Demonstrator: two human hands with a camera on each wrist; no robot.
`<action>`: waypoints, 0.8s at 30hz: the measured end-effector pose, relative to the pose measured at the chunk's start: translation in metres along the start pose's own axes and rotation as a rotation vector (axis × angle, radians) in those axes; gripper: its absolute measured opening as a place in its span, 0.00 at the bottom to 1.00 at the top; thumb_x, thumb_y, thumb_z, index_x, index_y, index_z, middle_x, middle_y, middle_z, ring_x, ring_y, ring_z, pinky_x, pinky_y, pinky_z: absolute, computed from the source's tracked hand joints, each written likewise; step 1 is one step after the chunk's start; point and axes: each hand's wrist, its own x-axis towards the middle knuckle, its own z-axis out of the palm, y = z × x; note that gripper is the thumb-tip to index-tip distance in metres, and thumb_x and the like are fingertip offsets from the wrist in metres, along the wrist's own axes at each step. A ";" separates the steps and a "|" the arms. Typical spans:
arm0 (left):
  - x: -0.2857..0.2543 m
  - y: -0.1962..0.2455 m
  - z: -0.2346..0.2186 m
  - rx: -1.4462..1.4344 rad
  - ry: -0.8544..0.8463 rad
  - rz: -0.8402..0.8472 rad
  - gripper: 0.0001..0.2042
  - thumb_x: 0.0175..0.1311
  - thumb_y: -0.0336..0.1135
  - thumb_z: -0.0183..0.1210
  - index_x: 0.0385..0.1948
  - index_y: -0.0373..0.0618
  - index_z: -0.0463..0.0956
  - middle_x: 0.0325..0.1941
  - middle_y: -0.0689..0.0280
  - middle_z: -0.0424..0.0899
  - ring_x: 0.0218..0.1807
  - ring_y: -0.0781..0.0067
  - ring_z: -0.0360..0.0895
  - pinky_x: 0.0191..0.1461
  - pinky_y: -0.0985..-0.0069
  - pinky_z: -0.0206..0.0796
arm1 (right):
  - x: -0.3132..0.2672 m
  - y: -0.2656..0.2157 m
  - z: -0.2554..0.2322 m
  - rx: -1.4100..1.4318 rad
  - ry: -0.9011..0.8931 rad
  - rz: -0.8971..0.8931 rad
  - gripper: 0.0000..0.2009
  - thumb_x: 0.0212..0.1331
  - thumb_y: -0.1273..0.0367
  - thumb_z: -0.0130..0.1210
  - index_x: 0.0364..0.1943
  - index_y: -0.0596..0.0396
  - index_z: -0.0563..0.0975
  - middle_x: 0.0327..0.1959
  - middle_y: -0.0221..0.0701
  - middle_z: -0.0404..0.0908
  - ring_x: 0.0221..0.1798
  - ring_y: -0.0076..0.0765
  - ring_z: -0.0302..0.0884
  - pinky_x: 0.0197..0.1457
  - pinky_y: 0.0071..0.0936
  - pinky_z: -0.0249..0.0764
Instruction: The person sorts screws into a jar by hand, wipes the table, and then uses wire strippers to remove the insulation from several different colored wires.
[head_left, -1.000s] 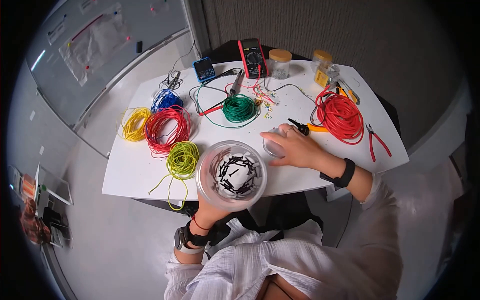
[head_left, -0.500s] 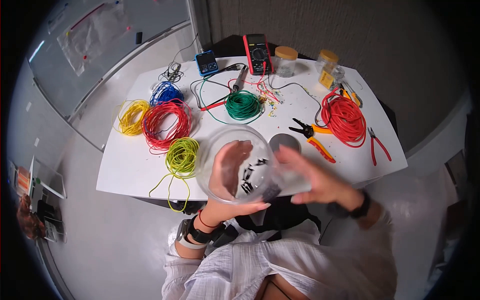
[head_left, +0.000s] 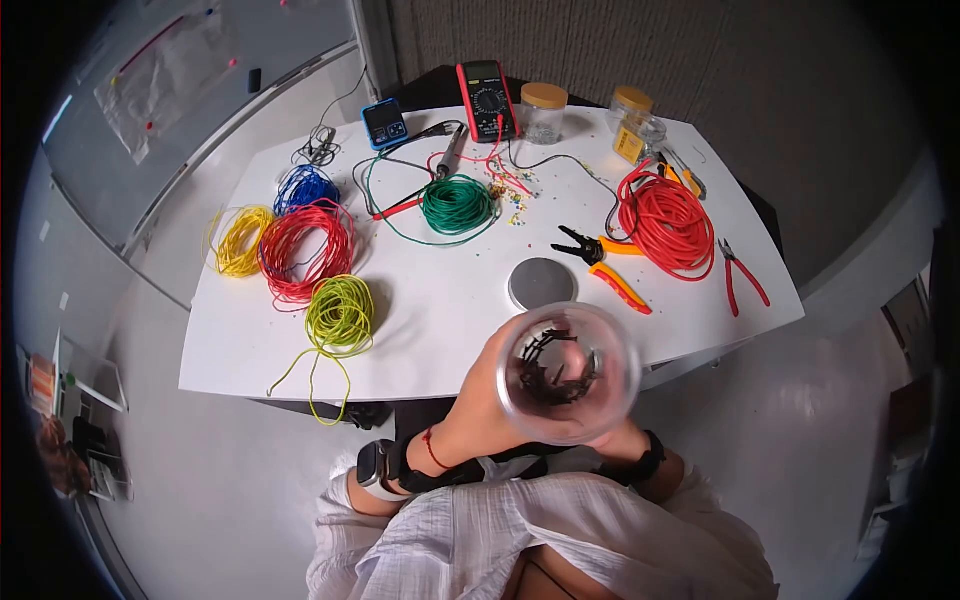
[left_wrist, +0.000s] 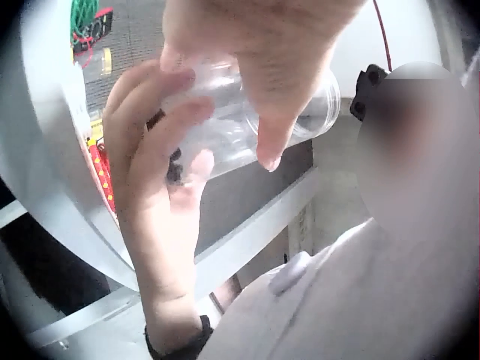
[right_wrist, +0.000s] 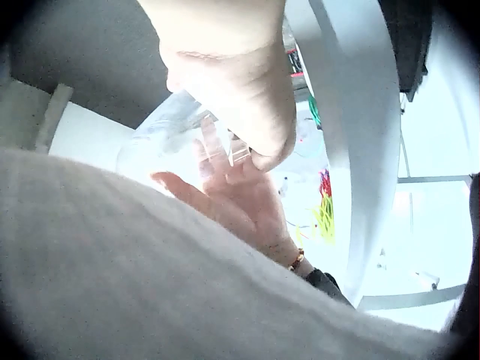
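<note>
Over the table's front edge, a clear plastic jar (head_left: 618,385) with small black pieces inside has its round mouth turned toward the head camera. My left hand (head_left: 482,405) grips its left side. My right hand (head_left: 622,442) holds it lower down, mostly hidden behind it. In the left wrist view the right hand's (left_wrist: 157,165) curled fingers press the end of the jar (left_wrist: 232,139) with the black pieces, while the left hand (left_wrist: 255,52) wraps the side. The right wrist view shows the jar (right_wrist: 154,146) between my left hand (right_wrist: 251,210) and right hand (right_wrist: 232,90).
A grey disc (head_left: 542,284) lies just beyond the jar. Wire strippers (head_left: 607,262), red cutters (head_left: 735,275) and a red coil (head_left: 668,225) are to the right. Green (head_left: 456,205) and yellow-green coils (head_left: 339,316) lie leftward; a multimeter (head_left: 489,102) and lidded jars stand behind.
The jar has shifted right. My right hand let go of the grey disc, which now lies on the table, and moved down to the jar. The wire strippers are fully uncovered.
</note>
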 end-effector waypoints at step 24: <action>0.057 -0.021 -0.001 -1.426 0.025 -0.701 0.26 0.63 0.58 0.36 0.58 0.57 0.60 0.55 0.55 0.69 0.52 0.50 0.70 0.54 0.62 0.66 | -0.054 -0.087 0.042 -0.829 0.365 -0.506 0.28 0.59 0.47 0.40 0.62 0.38 0.54 0.49 0.43 0.69 0.47 0.48 0.72 0.46 0.40 0.72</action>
